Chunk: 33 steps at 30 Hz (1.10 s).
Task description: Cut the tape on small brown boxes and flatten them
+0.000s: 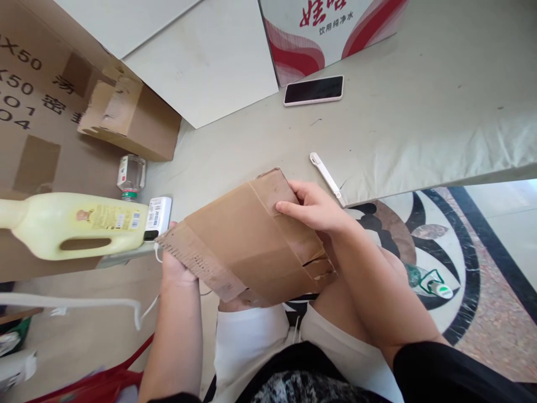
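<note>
Holding the cardboard (247,240) over the lap and the worktop's (419,112) near edge are two hands. The right hand (316,210) pinches its far right corner, thumb on the upper face and fingers (296,187) curled round the edge. The left hand (178,268) supports its left end from below; those fingers are mostly hidden, so I cannot tell whether they pinch. The cardboard is tilted, ridged along its left end and torn near its right corner.

Beyond the cardboard, the printed box (331,33) reads "饮用纯净水" under larger red characters cut by the view. The brown carton (37,162) to the cardboard's left shows "X50 汤", "X50 密", "01" and "04", partly cut off. Left of the cardboard, the yellow bottle's (84,224) label has codes and print too small to read; so does the label on the white block (159,215).

The worktop's edge runs beneath the cardboard and off to its right. Pale surface separates the cardboard from the phone (314,90), farther off to the right. Nearer the cardboard's right corner, the cutter (326,178) points toward that edge. Just beyond its left end sits the clear bottle (133,174).
</note>
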Tool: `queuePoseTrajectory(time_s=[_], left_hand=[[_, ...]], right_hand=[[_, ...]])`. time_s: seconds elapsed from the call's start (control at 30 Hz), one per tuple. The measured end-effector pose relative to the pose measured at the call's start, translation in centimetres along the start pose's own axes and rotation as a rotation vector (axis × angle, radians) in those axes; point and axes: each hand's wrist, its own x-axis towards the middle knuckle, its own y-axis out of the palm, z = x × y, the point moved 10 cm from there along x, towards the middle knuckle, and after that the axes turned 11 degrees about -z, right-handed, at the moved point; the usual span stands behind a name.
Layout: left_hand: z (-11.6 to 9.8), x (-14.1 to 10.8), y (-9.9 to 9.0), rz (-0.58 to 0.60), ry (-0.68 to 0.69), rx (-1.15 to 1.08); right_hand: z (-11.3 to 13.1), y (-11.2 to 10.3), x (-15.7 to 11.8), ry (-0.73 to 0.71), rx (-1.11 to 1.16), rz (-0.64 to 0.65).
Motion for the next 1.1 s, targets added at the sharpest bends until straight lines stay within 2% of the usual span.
queuePoseTrajectory(time_s=[0.1,0.2,0.33,0.6,0.73,0.87,0.97,1.03,1.1], left_hand=[[0.3,0.4,-0.6,0.099,0.027,0.008],[1.8,0.3,-0.7,0.244,0.017,0.105],[4.1,0.5,-1.6,0.273,-0.036,0.256],[3.7,0.0,-0.9,0.224,-0.022,0.332],[3.2,0.1,-0.9,0.183,0.022,0.287],[1.4,0.9,-1.4,0.069,0.139,0.136],[-0.3,1.4,-1.5,-0.034,0.199,-0.018],[-0.9,1.8,-1.1,-0.073,0.206,-0.109],[-0.9,2.2,-0.4,-0.092,0.184,-0.156]], right_hand=[[0.3,-0.5,0.3,-0.059,0.035,-0.046],[0.3,-0.9,0.3,-0.067,0.123,-0.079],[0.1,-1.6,0.3,-0.044,0.206,-0.144],[-0.3,-2.7,0.4,-0.042,0.093,-0.268],[-0.4,-3.2,0.5,-0.022,0.108,-0.304],[-0.9,-6.1,0.4,0.052,0.173,-0.469],[-0.8,-8.7,-0.2,0.051,0.208,-0.605],[-0.8,-9.0,-0.3,0.047,0.233,-0.602],[-1.1,-8.1,-0.1,0.077,0.234,-0.512]])
